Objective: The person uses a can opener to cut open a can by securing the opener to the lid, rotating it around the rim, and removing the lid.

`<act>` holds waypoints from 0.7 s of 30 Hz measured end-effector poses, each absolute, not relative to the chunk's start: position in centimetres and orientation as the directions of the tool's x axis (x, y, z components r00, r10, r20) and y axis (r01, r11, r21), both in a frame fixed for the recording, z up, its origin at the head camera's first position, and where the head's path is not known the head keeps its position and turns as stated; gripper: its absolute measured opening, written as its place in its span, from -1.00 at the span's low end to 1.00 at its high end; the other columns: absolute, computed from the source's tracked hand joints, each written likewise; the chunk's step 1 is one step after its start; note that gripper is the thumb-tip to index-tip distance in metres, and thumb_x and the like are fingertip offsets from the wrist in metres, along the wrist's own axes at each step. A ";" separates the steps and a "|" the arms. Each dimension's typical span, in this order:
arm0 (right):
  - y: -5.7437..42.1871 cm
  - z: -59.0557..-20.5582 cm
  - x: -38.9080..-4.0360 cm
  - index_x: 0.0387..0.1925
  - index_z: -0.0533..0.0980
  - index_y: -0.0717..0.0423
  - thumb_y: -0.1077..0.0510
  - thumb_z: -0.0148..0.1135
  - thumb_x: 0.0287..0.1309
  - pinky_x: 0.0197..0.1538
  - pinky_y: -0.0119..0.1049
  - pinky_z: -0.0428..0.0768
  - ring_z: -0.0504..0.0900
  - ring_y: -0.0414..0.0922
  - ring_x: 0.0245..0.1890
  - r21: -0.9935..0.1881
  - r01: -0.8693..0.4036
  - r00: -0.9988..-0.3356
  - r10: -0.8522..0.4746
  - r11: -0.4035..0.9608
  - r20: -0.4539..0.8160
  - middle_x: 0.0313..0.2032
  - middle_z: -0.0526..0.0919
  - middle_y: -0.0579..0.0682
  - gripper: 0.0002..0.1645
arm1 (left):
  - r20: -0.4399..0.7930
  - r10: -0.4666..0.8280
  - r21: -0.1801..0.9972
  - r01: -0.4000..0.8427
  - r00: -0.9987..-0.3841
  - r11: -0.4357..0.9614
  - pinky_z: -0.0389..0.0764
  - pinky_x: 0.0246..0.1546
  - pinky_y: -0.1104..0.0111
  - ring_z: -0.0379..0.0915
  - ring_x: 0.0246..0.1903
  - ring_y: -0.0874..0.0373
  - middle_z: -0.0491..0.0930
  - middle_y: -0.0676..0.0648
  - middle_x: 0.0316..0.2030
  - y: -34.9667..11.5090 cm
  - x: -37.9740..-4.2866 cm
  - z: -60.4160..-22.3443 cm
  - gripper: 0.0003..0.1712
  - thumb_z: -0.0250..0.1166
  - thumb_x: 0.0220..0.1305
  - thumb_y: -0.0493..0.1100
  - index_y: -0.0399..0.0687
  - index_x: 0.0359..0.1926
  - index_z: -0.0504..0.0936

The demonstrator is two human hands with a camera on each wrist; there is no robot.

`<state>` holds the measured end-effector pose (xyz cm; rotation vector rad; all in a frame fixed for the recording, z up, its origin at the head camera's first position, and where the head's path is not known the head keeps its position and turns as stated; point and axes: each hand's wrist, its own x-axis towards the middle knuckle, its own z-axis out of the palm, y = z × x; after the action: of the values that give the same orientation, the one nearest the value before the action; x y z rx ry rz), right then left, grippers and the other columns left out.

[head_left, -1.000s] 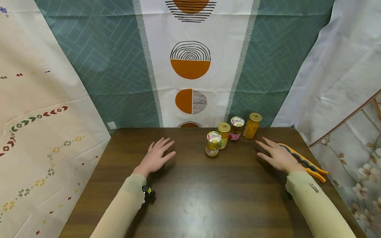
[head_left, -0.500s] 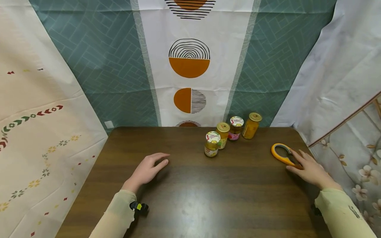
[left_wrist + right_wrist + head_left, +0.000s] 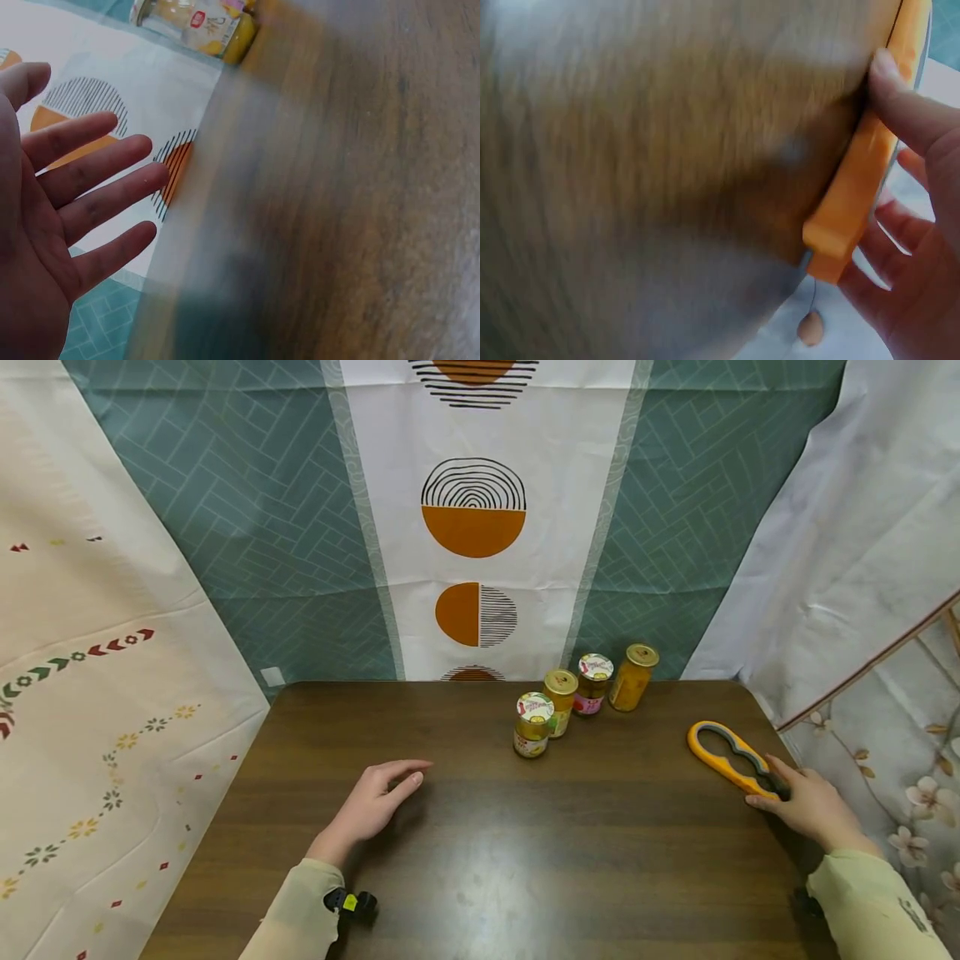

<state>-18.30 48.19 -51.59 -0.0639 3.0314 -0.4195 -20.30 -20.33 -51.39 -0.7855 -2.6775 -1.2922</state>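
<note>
Along the right side of the table lies an orange jar opener with grey wavy inner edges. My right hand grips its handle ends, thumb on the near handle and fingers on the far one. The right wrist view shows the thumb pressed against the orange jar opener, with the fingers partly behind it. On the left, my left hand hovers low over the table with nothing in it. Its fingers are spread and nearly straight in the left wrist view.
Several glass jars stand at the back right of the table: a front jar with a white patterned lid, a gold-lidded jar, a pink-labelled jar and a tall yellow jar. Cloths hang behind and beside the table.
My right hand has moved right and toward me, from over the jar opener to its handle ends, and taken hold. My left hand has drawn back slightly, its fingers closer together.
</note>
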 end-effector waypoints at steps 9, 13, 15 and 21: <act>49.0 -51.6 -17.8 0.45 -0.05 0.46 -0.37 0.35 0.06 -0.55 -0.19 0.45 0.48 -0.12 -0.70 -0.376 0.009 -0.985 -0.056 0.927 -0.161 -0.15 0.38 0.53 0.34 | 0.284 0.402 0.737 0.467 -0.870 0.489 0.52 0.08 -0.06 0.46 0.09 0.25 0.62 0.07 0.09 -20.0 -20.3 -51.7 -0.61 0.11 0.50 0.01 -0.06 0.18 0.61; 49.1 -51.7 -18.0 0.44 -0.03 0.48 -0.35 0.36 0.06 -0.56 -0.19 0.44 0.47 -0.11 -0.71 -0.370 0.007 -0.986 -0.056 0.929 -0.159 -0.33 0.45 0.30 0.32 | 0.280 0.411 0.736 0.469 -0.868 0.488 0.52 0.08 -0.06 0.46 0.09 0.25 0.63 0.03 0.09 -19.9 -20.3 -52.0 -0.60 0.10 0.51 0.01 -0.08 0.19 0.60; 49.1 -51.8 -18.0 0.44 -0.02 0.48 -0.33 0.38 0.06 -0.57 -0.19 0.43 0.47 -0.10 -0.73 -0.370 0.003 -0.986 -0.059 0.929 -0.156 -0.43 0.45 0.17 0.31 | 0.276 0.417 0.737 0.469 -0.866 0.486 0.52 0.08 -0.07 0.47 0.08 0.26 0.63 0.00 0.08 -19.7 -20.3 -52.1 -0.60 0.10 0.51 0.01 -0.09 0.18 0.60; 49.1 -51.7 -17.9 0.42 0.00 0.51 -0.32 0.35 0.10 -0.54 -0.17 0.43 0.48 -0.09 -0.73 -0.373 0.017 -0.980 -0.059 0.928 -0.189 -0.61 0.48 -0.01 0.28 | 0.267 0.430 0.752 0.466 -0.862 0.467 0.52 0.08 -0.08 0.48 0.07 0.26 0.64 -0.09 0.07 -19.2 -20.2 -52.0 -0.59 0.09 0.51 0.00 -0.12 0.18 0.59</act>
<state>-17.93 49.07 -51.70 -0.0318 2.8890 -0.5610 -20.16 -19.21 -52.02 -0.8110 -2.6555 -1.3816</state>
